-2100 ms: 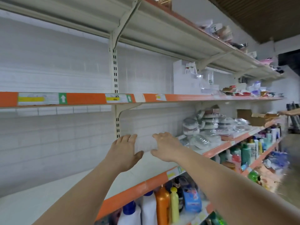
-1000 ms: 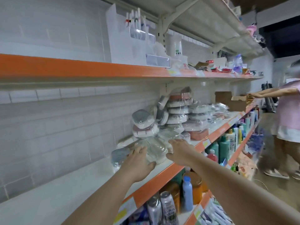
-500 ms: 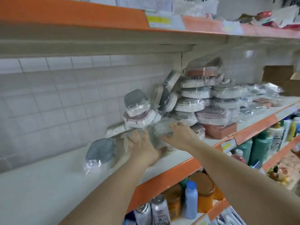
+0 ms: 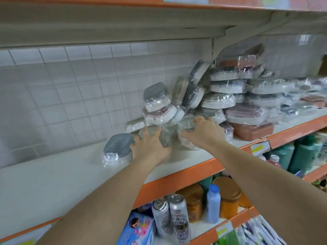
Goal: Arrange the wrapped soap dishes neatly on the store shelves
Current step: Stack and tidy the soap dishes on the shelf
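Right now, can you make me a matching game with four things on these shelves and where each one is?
Things:
1. grey soap dish
2. blue bottle
3. silver cans
4. brown soap dish

Places:
A. lower shelf, between two orange jars
B. alone, left of the hands
C. bottom of a stack, right of the hands
D. lower shelf, beside a blue packet

Pairs: 1-B, 2-A, 3-D, 4-C

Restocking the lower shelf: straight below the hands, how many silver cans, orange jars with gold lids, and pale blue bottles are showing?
Silver cans: 2
Orange jars with gold lids: 2
Pale blue bottles: 1
Total: 5
A bit more orange shows behind the right jar, too hidden to count.
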The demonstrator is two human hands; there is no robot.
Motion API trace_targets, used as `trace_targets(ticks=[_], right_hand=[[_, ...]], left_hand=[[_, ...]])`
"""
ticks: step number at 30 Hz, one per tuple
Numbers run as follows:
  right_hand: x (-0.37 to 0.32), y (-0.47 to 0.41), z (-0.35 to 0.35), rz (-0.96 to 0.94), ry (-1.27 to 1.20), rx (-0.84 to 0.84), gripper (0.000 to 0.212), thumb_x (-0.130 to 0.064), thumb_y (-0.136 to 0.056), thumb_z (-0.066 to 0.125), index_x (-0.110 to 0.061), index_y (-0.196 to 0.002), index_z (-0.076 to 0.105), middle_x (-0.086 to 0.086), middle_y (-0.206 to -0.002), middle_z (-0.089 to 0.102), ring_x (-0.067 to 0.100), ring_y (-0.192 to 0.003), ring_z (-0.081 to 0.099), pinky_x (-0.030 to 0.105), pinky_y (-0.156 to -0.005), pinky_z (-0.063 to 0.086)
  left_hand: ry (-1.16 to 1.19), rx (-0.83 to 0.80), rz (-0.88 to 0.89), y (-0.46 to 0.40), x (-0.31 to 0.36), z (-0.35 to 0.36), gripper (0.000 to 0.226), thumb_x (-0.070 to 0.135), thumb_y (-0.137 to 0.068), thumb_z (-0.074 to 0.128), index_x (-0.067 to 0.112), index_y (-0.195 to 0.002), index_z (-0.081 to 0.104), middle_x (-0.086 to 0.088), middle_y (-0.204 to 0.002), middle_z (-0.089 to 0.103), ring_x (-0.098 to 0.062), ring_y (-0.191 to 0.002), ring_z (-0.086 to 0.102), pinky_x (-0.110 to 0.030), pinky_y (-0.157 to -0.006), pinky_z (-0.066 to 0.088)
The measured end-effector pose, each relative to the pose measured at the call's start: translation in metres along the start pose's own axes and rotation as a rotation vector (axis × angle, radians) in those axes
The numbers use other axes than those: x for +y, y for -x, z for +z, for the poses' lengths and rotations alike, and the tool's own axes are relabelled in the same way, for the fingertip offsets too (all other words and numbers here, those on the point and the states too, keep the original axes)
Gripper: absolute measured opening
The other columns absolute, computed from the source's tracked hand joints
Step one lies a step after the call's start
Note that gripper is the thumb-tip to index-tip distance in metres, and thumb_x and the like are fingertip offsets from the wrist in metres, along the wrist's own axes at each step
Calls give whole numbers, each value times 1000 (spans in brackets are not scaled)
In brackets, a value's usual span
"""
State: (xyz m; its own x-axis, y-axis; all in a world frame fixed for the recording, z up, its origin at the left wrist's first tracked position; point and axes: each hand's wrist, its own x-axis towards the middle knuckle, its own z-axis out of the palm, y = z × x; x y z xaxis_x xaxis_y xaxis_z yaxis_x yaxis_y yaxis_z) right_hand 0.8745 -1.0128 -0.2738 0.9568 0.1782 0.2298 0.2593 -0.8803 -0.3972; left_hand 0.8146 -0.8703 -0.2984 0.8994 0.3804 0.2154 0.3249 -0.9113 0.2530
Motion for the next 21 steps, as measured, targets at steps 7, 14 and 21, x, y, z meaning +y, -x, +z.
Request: trace_targets(ticks=[7, 14, 21], right_hand=[[-22, 52, -18, -10, 51, -26, 72, -60, -77, 54, -19, -134, 41, 11, -130, 45, 31, -114, 51, 40, -92, 45], [-64, 130, -5, -42, -30, -49, 73, -56, -79, 55, -21, -139, 32, 11, -132, 48, 32, -117, 50, 39, -92, 42], [-80, 161, 24, -18, 27, -104, 71, -54, -86, 49, -24, -144, 23, 14, -136, 40, 35, -121, 46, 44, -97, 39]], left_hand=[[17, -17, 44, 51, -29, -34, 71, 51, -78, 55, 39, -142, 26, -3, -146, 24, -34, -129, 30, -47, -101, 34], [15, 75, -8, 125, -104, -74, 61, 44, -82, 52, 42, -138, 27, 1, -146, 22, -29, -124, 31, -41, -96, 31], [19, 10, 24, 154, -120, -49, 64, 46, -81, 53, 38, -139, 28, -2, -146, 21, -31, -125, 30, -43, -98, 30]])
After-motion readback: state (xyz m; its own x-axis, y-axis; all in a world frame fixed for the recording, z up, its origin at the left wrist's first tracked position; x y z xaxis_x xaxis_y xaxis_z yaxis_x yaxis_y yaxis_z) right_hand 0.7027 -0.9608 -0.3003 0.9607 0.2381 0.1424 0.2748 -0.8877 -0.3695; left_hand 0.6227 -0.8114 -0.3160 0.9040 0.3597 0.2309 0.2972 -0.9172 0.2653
